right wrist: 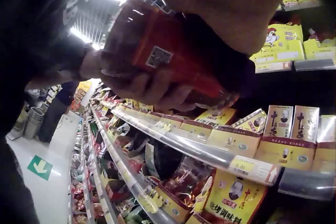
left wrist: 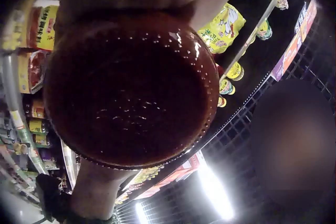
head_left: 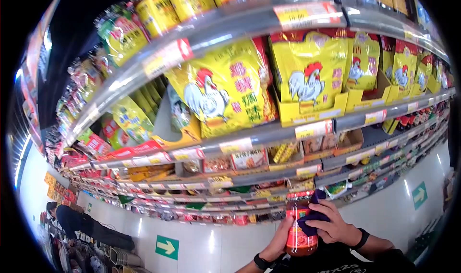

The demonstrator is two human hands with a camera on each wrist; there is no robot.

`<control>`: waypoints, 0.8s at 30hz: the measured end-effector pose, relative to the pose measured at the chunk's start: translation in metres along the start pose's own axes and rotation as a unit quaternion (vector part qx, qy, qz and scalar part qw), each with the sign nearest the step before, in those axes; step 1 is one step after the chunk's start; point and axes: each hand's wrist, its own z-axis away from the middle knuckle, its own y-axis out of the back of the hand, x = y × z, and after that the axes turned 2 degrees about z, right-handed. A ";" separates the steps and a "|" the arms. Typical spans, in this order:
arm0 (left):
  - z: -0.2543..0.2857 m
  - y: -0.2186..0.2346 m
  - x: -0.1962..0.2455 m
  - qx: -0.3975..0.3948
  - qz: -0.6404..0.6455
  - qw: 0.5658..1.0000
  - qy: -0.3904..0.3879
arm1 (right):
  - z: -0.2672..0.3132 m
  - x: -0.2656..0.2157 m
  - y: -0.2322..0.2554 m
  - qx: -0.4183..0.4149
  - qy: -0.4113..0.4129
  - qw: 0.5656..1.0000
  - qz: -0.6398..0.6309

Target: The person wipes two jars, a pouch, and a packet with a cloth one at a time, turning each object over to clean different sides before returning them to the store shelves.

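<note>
A glass jar of red sauce (head_left: 298, 237) with a red label is held upright in front of the shelves. My left hand (head_left: 274, 246) grips it from the left and below. My right hand (head_left: 336, 226) curls round a dark purple cloth (head_left: 313, 216) and presses it against the jar's right side and lid. The left wrist view looks up at the jar's round bottom (left wrist: 131, 87), with fingers (left wrist: 100, 192) round its edge. In the right wrist view the jar (right wrist: 168, 56) lies across the frame, left fingers (right wrist: 144, 87) wrapped under it and the right hand (right wrist: 231, 3) above.
Long store shelves (head_left: 269, 133) run across the view, stocked with yellow rooster bags (head_left: 225, 88), boxes and bottles. Another person (head_left: 72, 220) bends at the shelves far down the aisle on the left. Green arrows (head_left: 167, 246) mark the white floor.
</note>
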 end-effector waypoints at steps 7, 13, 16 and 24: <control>-0.004 0.008 0.005 -0.044 -0.054 0.997 -0.015 | -0.011 0.012 -0.001 0.096 -0.054 0.994 0.009; 0.011 -0.007 0.014 -0.093 -0.033 0.988 -0.118 | -0.006 0.014 -0.020 0.160 -0.094 0.978 -0.094; -0.005 0.014 0.009 -0.089 -0.055 0.990 -0.097 | -0.003 -0.002 -0.016 0.122 -0.052 0.991 -0.020; -0.007 0.009 0.007 -0.065 -0.118 0.985 -0.106 | -0.009 0.004 0.008 0.081 -0.040 0.996 0.024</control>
